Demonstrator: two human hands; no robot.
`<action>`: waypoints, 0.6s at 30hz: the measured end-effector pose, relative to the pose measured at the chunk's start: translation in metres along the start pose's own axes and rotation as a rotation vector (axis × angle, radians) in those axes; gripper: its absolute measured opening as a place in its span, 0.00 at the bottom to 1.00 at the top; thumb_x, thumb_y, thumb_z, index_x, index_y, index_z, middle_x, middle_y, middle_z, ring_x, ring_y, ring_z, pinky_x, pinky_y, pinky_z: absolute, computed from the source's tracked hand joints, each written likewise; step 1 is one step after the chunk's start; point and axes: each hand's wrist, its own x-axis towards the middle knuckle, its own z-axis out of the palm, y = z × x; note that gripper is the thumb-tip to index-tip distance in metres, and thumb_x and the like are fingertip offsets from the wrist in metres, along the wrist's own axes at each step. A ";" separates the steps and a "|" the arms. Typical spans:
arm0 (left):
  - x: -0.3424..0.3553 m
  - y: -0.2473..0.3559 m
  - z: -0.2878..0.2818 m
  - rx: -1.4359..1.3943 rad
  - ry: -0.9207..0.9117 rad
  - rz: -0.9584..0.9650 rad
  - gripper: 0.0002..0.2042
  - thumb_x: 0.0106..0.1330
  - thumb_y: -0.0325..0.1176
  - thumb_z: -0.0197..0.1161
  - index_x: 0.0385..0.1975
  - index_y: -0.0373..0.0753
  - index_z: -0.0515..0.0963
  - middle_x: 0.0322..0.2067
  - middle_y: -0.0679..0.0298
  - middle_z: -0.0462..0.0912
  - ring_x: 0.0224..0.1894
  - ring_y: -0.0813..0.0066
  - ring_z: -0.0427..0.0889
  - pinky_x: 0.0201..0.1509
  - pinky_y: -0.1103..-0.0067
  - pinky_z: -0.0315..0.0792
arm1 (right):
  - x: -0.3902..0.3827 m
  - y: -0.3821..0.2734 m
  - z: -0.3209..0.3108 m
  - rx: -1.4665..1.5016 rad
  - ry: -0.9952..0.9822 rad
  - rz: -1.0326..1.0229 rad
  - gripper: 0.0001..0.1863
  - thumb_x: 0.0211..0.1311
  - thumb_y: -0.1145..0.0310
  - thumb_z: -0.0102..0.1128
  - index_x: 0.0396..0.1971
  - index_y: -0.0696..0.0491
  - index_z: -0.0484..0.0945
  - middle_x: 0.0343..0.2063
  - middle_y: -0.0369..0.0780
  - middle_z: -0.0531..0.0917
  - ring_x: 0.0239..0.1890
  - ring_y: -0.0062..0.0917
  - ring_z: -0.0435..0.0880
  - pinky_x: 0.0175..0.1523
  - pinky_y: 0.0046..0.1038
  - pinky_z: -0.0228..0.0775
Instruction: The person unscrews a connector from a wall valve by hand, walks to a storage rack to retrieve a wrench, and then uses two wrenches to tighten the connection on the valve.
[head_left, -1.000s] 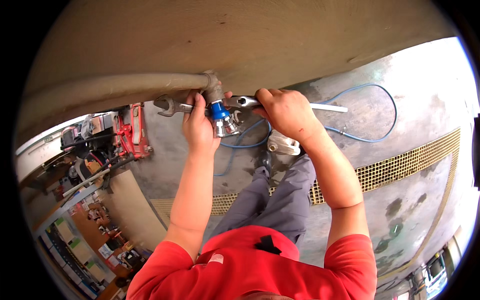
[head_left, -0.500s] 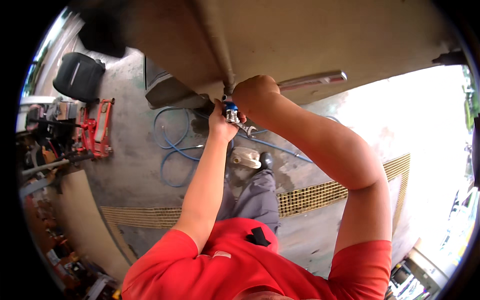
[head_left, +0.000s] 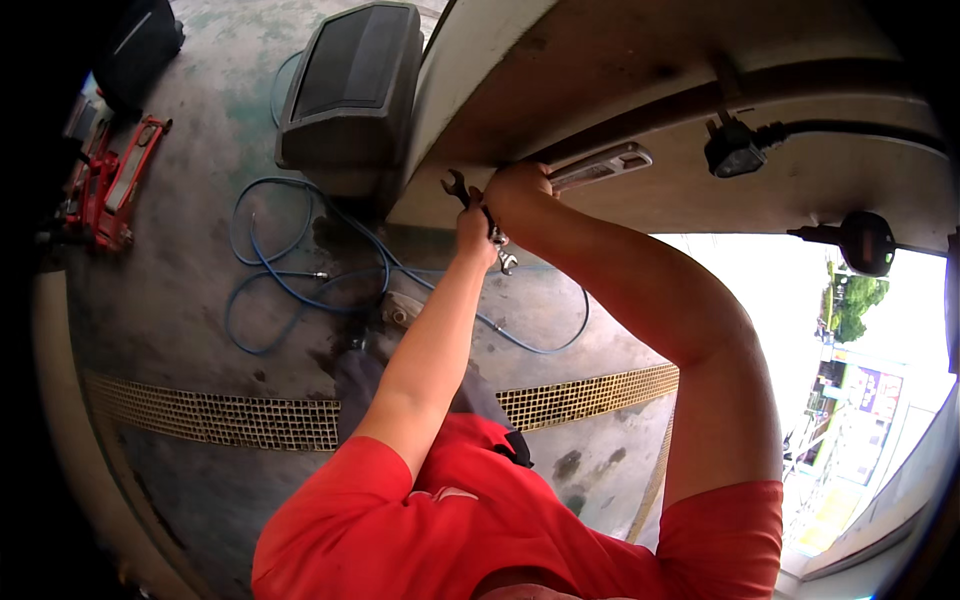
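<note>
My left hand (head_left: 476,240) is closed around wrenches. A dark open-ended wrench head (head_left: 456,187) sticks out above its fingers, and a shiny open-ended wrench head (head_left: 508,264) shows below them; whether these belong to one wrench or two, I cannot tell. Just to the right, almost touching it, my right hand (head_left: 518,192) is closed on a long metal handle (head_left: 600,166) with a slot near its end. The handle slants up to the right beneath a beige panel (head_left: 640,200). Whatever the handle's other end meets is hidden behind my right hand.
A black plug (head_left: 735,150) on a cable and a dark key-shaped object (head_left: 860,243) are at the right. A dark boxy case (head_left: 350,90) stands at the upper left. Blue hose (head_left: 262,262), a beige container (head_left: 400,309), a floor grating (head_left: 240,418) and a red floor jack (head_left: 118,185) lie lower.
My view has swung, bringing the plug and more of the boxy case into sight. The blue-and-silver fitting by my left hand no longer shows. A dark wrench head now shows above that hand.
</note>
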 end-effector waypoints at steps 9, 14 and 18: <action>0.005 0.018 -0.013 -0.149 -0.270 -0.171 0.25 0.68 0.60 0.47 0.25 0.42 0.70 0.11 0.67 0.67 0.09 0.74 0.63 0.12 0.77 0.55 | -0.013 0.005 0.005 0.231 0.085 0.164 0.11 0.53 0.64 0.63 0.36 0.50 0.84 0.34 0.40 0.86 0.37 0.33 0.86 0.33 0.37 0.76; 0.011 0.015 -0.002 0.089 0.036 -0.070 0.25 0.67 0.61 0.49 0.26 0.41 0.70 0.14 0.66 0.71 0.10 0.75 0.68 0.13 0.78 0.60 | -0.014 0.004 0.022 0.400 0.090 0.225 0.13 0.52 0.64 0.64 0.38 0.51 0.83 0.34 0.38 0.86 0.36 0.33 0.86 0.35 0.42 0.75; 0.008 0.014 -0.004 0.144 0.027 -0.079 0.23 0.67 0.58 0.50 0.27 0.41 0.71 0.16 0.68 0.73 0.11 0.79 0.69 0.13 0.79 0.60 | -0.011 0.005 0.033 0.423 0.133 0.222 0.11 0.54 0.64 0.61 0.37 0.50 0.82 0.34 0.39 0.86 0.36 0.32 0.86 0.34 0.41 0.75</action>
